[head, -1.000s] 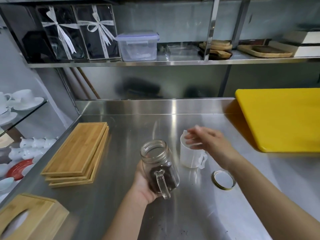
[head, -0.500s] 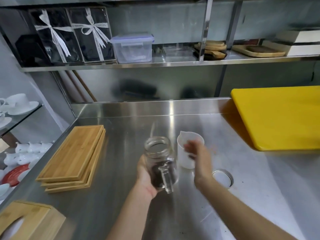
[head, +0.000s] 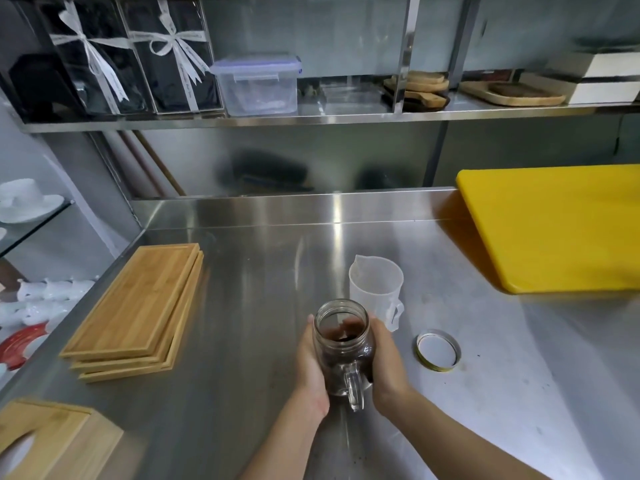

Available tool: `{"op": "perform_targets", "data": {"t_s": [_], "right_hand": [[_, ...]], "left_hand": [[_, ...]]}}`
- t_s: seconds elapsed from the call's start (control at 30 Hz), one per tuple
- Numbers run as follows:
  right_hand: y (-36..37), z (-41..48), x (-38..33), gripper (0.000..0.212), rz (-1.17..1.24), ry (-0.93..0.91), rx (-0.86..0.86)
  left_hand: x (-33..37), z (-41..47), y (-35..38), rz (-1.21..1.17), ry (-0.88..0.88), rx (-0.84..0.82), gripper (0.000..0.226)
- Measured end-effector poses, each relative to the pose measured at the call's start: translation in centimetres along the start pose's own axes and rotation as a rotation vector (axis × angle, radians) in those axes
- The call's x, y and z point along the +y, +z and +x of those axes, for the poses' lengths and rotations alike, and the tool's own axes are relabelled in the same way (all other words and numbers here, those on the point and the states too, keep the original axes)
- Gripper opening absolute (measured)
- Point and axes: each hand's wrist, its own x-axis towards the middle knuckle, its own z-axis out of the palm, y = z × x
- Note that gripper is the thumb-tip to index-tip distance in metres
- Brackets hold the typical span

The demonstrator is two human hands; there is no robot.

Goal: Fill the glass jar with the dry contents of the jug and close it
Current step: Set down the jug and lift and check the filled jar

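Both hands, left hand (head: 311, 368) and right hand (head: 386, 368), clasp the open glass jar (head: 343, 348) (dark dry contents inside) above the steel counter (head: 263, 306), presumably steadying it for capping, with jug (head: 375, 289) behind and lid (head: 438, 349) unfitted alongside.

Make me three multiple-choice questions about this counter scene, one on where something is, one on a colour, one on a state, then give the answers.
1. Where does the jar lid lie?
A. on the glass jar
B. on the steel counter, right of the jar
C. on the yellow board

2. What colour is the big board at the right?
A. yellow
B. red
C. blue

3. How is the glass jar now?
A. closed
B. open, held by both hands
C. lying on its side

Answers: B, the lid rests flat on the counter; A, it is bright yellow; B, left hand and right hand clasp the lidless jar.
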Motion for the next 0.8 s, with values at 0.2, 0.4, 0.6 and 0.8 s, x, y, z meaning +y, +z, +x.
{"op": "perform_targets", "data": {"t_s": [0.2,0.4,0.6,0.8], "right_hand": [[-0.3,-0.3,0.8,0.041,0.033,0.006,-0.030],[-0.3,-0.5,1.0,0.039,0.065,-0.003,-0.042],[-0.3,-0.5,1.2,0.041,0.044,0.020,-0.064],[-0.6,-0.3,1.6,0.048,0.005,0.000,-0.039]], "left_hand": [[-0.9,0.0,-0.6,-0.040,-0.002,0.014,0.061],[-1.2,0.1,-0.9,0.018,-0.012,-0.008,0.055],[-1.9,0.8,-1.7,0.069,0.049,0.045,0.053],[-2.3,1.7,-2.2,0.137,0.182,0.143,0.070]]}}
